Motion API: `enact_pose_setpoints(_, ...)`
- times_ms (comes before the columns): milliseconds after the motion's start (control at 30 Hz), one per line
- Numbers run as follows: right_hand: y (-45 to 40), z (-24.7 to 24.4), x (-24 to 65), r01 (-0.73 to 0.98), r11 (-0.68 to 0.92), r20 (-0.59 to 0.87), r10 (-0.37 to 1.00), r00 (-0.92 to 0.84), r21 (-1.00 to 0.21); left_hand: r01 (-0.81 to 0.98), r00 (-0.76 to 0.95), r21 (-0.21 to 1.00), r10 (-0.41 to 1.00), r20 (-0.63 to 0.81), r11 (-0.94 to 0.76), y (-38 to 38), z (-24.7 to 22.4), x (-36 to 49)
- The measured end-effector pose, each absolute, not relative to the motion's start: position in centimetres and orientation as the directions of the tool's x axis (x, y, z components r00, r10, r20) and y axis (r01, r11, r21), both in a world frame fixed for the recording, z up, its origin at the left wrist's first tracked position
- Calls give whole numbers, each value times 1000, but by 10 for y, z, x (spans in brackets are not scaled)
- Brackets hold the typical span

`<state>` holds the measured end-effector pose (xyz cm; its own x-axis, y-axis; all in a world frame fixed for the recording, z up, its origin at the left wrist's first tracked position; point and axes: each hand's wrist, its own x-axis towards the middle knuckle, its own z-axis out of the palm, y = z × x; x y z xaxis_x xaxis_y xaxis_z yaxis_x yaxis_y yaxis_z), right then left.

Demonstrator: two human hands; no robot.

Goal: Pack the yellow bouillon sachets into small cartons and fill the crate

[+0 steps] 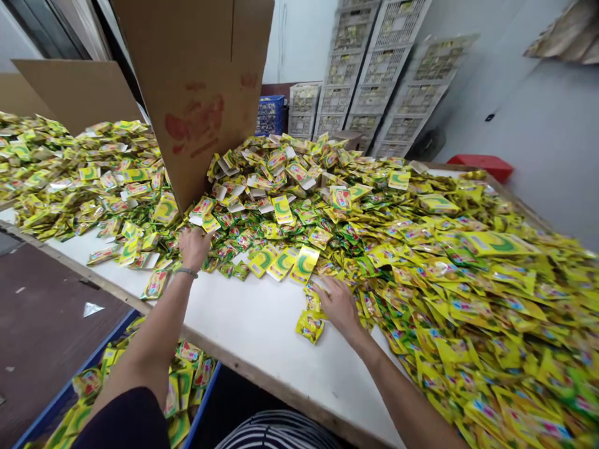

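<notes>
My left hand (194,248) is at the near edge of the packet pile, close to the foot of the cardboard panel. Its fingertips touch a yellow and white packet (209,223); whether they grip it is unclear. My right hand (337,302) rests with fingers spread at the pile's edge, beside small yellow packets (310,325) on the white tabletop (243,318). Just beyond its fingertips lies a flat yellow packet with a green curve (305,264), next to similar ones. Heaps of yellow packets (449,305) cover the right side.
A tall cardboard panel (196,81) stands upright on the table, left of centre. Below the table's front edge, a blue crate (206,399) holds more packets. Stacked white crates (346,68) stand against the back wall, and a red object (484,166) sits beyond the table.
</notes>
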<state>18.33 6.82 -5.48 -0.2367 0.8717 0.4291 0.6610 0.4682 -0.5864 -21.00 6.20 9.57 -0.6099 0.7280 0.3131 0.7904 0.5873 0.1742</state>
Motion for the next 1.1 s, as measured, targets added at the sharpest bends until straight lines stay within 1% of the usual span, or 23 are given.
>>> enact_pose_setpoints(33,65,-63,188,665,485,446,860,-247,-567,781,-615,163,698,367,603,73,97,-220)
enact_pose_setpoints(67,61,-72,192,667,502,470,847,-249,-550,777,-616,154,685,389,611,84,99,-230)
enact_pose_setpoints(100,58,-79,194,671,515,496,833,-246,-533,785,-607,146,700,378,602,94,101,-239)
enact_pose_setpoints(233,46,-96,192,707,536,555,796,-241,-461,870,-492,136,852,180,473,139,102,-262)
enact_pose_setpoints(300,43,-95,187,740,523,546,799,-253,-423,859,-506,160,854,123,486,161,99,-263)
enact_pose_setpoints(400,42,-89,181,770,510,536,802,-265,-383,836,-536,202,838,100,511,181,94,-254)
enact_pose_setpoints(500,42,-87,179,771,513,538,799,-268,-378,882,-456,205,879,142,425,178,87,-229)
enact_pose_setpoints(567,40,-89,180,763,511,543,801,-253,-397,919,-379,185,907,182,348,165,83,-206)
enact_pose_setpoints(633,38,-86,182,744,512,555,799,-229,-429,942,-322,168,928,190,292,148,82,-183)
enact_pose_setpoints(667,39,-81,183,728,520,563,796,-222,-448,944,-317,157,929,193,290,140,83,-173)
enact_pose_setpoints(733,47,-61,185,681,562,576,780,-246,-470,934,-357,113,902,242,340,130,91,-161)
enact_pose_setpoints(800,69,-27,182,646,614,575,756,-313,-454,909,-409,50,861,303,414,130,107,-159)
enact_pose_setpoints(833,87,-6,178,651,627,567,747,-346,-429,901,-421,26,857,297,433,135,116,-162)
enact_pose_setpoints(900,134,35,165,711,614,510,757,-407,-344,900,-428,5,882,199,436,151,136,-171)
enact_pose_setpoints(967,191,70,149,809,534,402,816,-416,-246,904,-425,2,898,114,428,171,155,-182)
enact_pose_setpoints(1000,220,83,141,854,474,328,859,-394,-215,904,-425,-4,898,117,428,182,163,-188)
enact_pose_setpoints(1067,274,97,125,917,349,154,934,-323,-194,898,-429,-34,889,159,439,204,174,-200)
enact_pose_setpoints(1100,296,98,119,925,330,78,944,-321,-187,898,-426,-49,891,159,438,215,176,-206)
